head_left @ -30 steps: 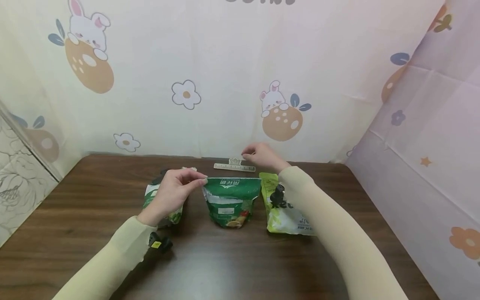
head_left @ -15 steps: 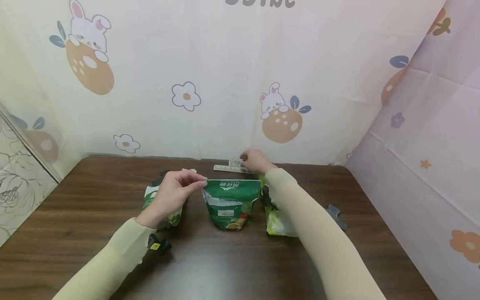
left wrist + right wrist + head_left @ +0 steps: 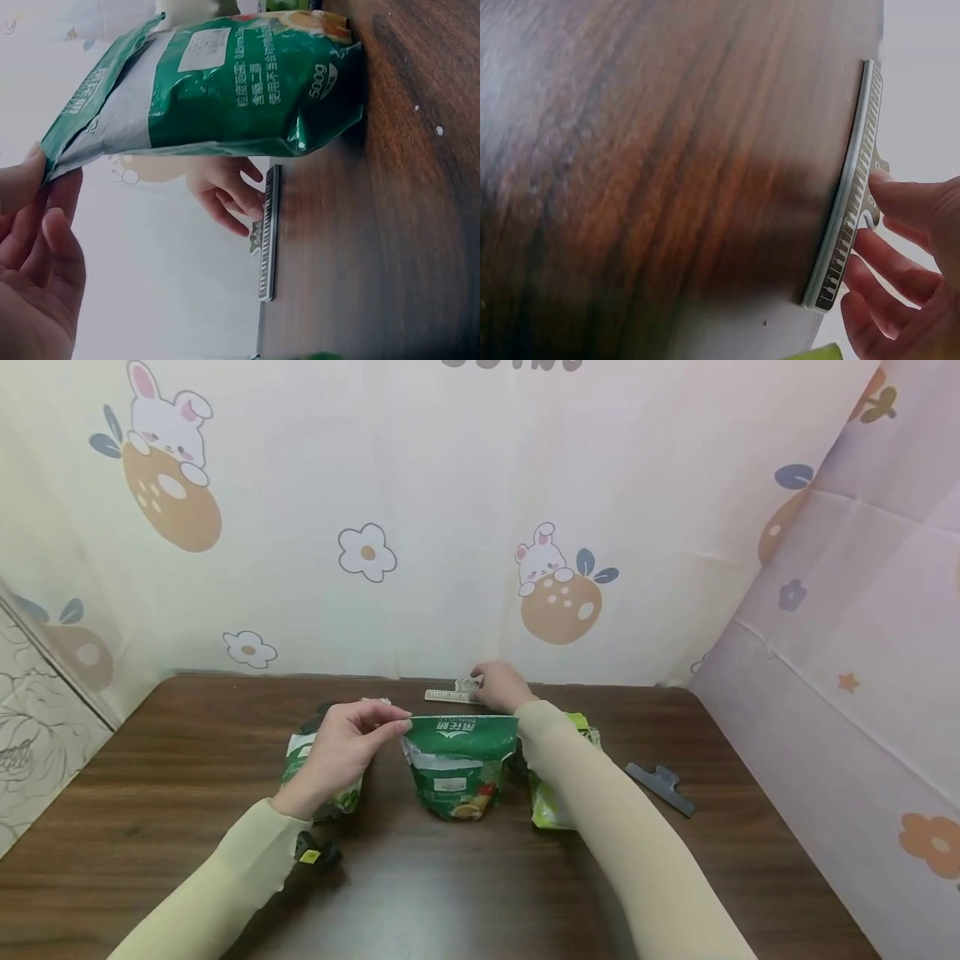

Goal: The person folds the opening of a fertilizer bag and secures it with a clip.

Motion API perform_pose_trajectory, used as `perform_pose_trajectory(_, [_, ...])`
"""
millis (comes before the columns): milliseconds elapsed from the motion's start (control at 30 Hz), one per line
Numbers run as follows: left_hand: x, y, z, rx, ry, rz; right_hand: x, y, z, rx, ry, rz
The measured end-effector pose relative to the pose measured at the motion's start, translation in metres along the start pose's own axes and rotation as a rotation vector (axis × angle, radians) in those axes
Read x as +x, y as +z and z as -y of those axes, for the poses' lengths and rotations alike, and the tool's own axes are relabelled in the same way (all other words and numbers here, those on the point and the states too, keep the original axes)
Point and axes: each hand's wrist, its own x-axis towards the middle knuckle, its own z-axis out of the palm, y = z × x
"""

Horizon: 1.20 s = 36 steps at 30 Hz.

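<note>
On the desk, near its middle, stands the green bag, marked 500g, which I judge moderately heavy, soft-walled and slick; my left hand pinches its folded top at one corner, a sound place to take hold. At the far edge, beyond the bag, sits the piano-key clip, by my estimate light, stiff and smooth, best taken by its small tab, where the thumb of my right hand touches; whether the fingers are clamped there I cannot tell.
</note>
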Motion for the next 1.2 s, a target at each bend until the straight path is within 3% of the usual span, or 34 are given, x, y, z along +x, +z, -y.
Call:
perform_pose_trajectory(167, [-0.001,0.002,0.0,0.0,0.017,-0.025,-0.001,0.002,0.004,-0.007,0.057,-0.025])
perform_pose_trajectory(333, [0.0,0.001,-0.001,-0.025,0.022,-0.013,-0.001,0.003,0.007,0.023,0.074,-0.074])
perform_pose_trajectory(533, [0.002,0.0,0.003,-0.066,-0.013,0.043,-0.002,0.001,0.008,0.055,0.07,-0.074])
perform_pose_trajectory(767, [0.002,0.0,0.005,-0.033,-0.056,0.073,-0.008,0.0,0.008,0.136,0.057,-0.077])
perform_pose_trajectory(1200, [0.003,0.002,0.007,-0.001,-0.064,0.116,-0.012,0.001,0.009,0.195,-0.014,-0.05])
